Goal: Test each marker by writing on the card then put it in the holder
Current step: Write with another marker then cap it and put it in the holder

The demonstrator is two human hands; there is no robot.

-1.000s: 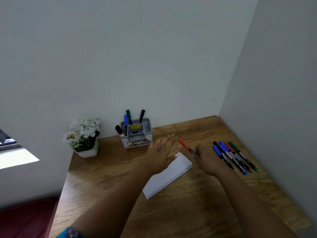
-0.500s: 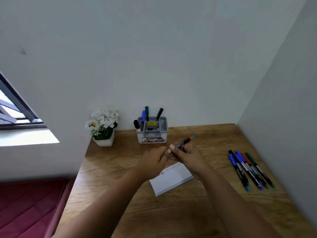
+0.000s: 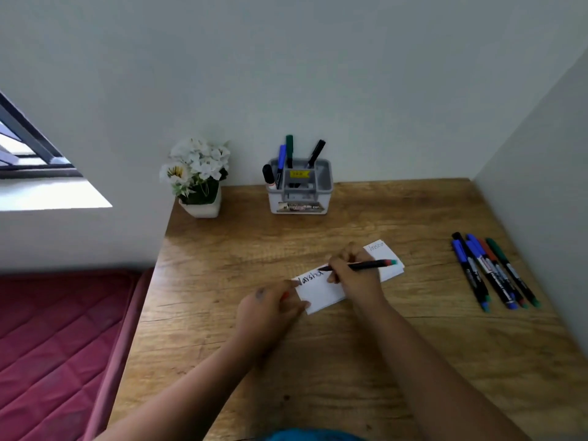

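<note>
Fingers (image 3: 342, 261) of the right hand (image 3: 356, 275) are curled tight around a black-barrelled marker (image 3: 366, 265), tip down on the white card (image 3: 321, 291), right at the end of a dark handwritten word. The marker lies low and nearly flat, its back end with a red and green band pointing out to the right over the card's far corner. The left hand (image 3: 270, 308) is on the card's near-left end, thumb and fingers pinching the edge to pin it to the wooden desk (image 3: 350, 361), and there's a small red piece peeking out between those fingers; whether it is the cap, I cannot tell. A second, fainter scribble sits on the card's far right corner. Over on the right side of the desk, well apart from the card, a row of markers (image 3: 493, 272) lies side by side: black, blue, red and green. At the back, against the wall, the grey holder (image 3: 300, 192) already has several markers standing in it, and to its left stands a white pot of white flowers (image 3: 197, 176).
</note>
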